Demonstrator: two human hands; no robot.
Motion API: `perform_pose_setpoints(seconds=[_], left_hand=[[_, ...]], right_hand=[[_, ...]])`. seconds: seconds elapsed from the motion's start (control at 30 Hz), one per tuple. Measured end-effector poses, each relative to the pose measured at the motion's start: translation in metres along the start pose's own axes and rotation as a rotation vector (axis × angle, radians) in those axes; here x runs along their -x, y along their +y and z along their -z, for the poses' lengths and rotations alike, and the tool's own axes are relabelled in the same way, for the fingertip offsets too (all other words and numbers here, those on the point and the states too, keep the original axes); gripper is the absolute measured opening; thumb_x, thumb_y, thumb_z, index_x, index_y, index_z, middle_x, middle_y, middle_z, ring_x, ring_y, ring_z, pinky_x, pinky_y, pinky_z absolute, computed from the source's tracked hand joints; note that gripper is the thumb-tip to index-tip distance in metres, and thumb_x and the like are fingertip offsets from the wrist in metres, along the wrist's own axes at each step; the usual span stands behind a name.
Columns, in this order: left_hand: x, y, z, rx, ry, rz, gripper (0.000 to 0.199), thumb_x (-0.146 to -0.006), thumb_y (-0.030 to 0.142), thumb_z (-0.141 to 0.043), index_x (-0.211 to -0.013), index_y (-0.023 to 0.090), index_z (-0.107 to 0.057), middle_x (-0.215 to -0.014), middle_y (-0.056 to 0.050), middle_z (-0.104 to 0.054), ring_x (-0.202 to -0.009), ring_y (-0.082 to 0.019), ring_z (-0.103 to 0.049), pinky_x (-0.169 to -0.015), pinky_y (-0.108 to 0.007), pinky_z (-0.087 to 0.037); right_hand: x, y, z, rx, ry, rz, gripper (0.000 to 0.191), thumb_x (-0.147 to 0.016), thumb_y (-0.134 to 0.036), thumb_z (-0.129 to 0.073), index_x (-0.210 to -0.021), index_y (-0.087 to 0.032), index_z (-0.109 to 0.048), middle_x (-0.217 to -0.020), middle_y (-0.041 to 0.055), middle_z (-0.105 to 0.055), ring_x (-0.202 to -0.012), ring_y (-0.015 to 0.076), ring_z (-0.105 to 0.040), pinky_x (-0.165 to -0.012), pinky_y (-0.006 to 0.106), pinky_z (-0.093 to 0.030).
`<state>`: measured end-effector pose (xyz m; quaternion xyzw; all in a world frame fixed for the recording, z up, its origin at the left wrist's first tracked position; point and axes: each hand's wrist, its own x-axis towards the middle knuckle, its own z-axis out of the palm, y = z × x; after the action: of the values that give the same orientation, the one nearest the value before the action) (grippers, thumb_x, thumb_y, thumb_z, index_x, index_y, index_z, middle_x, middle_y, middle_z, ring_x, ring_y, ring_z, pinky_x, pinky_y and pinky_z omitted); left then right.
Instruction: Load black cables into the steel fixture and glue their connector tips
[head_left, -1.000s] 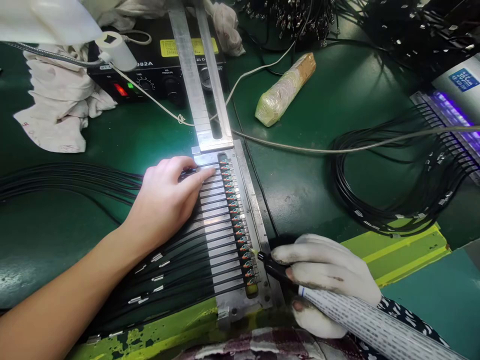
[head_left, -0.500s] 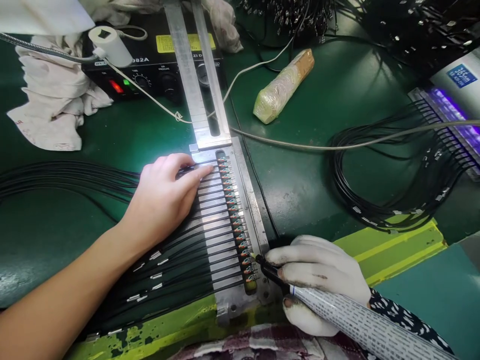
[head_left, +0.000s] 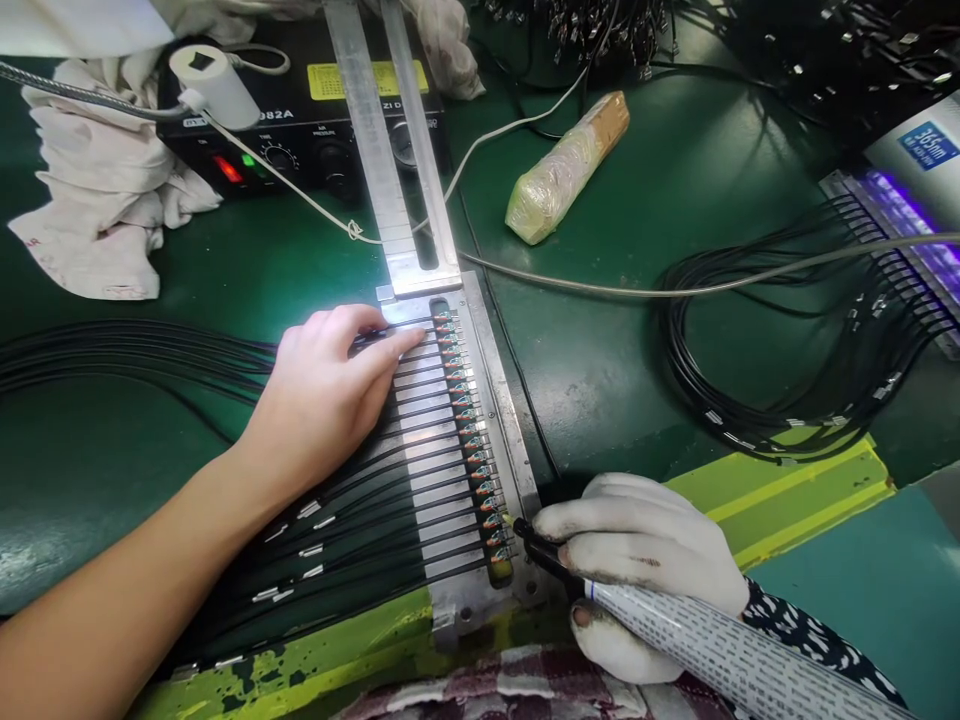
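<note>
My left hand (head_left: 330, 385), bare, rests over the upper end of a slotted metal jig (head_left: 427, 480). Its thumb and index finger are spread, touching the topmost black cables (head_left: 442, 535); the other fingers are partly hidden. The cables lie side by side across the jig, their stripped ends with small coloured wires (head_left: 478, 458) lined up over the slot. In my right hand (head_left: 645, 540), which wears a stained white glove, is a printed tube (head_left: 697, 635) with a black nozzle. The yellowish nozzle tip (head_left: 510, 521) is at the wire ends near the jig's lower end.
A black control box (head_left: 300, 150) with lit red and green indicators stands behind. A wrapped block (head_left: 566, 170) lies right of the metal bar (head_left: 367, 150). Coiled black cables (head_left: 682, 370) run to a violet-lit lamp (head_left: 911, 220). White cloths (head_left: 97, 190) lie at left.
My right hand has shifted slightly down and right with the tube, its tip a little lower along the wire row. My left hand keeps its place on the jig.
</note>
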<state>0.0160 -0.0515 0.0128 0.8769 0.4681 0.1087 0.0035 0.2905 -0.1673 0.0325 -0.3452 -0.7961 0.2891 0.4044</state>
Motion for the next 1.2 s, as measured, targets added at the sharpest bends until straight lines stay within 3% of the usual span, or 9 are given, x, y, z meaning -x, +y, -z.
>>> perform_pose_setpoints(seconds=[1.03, 1.2], left_hand=[[0.0006, -0.0014, -0.0016, 0.002, 0.011, -0.014, 0.034, -0.099, 0.027, -0.04, -0.126, 0.024, -0.061, -0.115, -0.015, -0.06, -0.099, -0.031, -0.058, -0.077, -0.046, -0.047], [-0.0002, -0.0006, -0.0011, 0.016, 0.008, -0.003, 0.036, -0.099, 0.028, -0.038, -0.126, 0.024, -0.061, -0.115, -0.016, -0.06, -0.101, -0.032, -0.058, -0.079, -0.048, -0.047]], right_hand=[[-0.0032, 0.0013, 0.0017, 0.046, -0.017, -0.011, 0.015, -0.091, -0.027, -0.055, -0.09, -0.016, -0.064, -0.092, 0.0092, -0.076, -0.077, 0.0163, -0.073, -0.064, 0.03, -0.057], [-0.0031, -0.0048, 0.0076, 0.086, -0.012, 0.012, 0.019, -0.097, -0.03, -0.05, -0.091, -0.017, -0.063, -0.091, 0.0091, -0.076, -0.069, 0.0159, -0.071, -0.064, 0.031, -0.058]])
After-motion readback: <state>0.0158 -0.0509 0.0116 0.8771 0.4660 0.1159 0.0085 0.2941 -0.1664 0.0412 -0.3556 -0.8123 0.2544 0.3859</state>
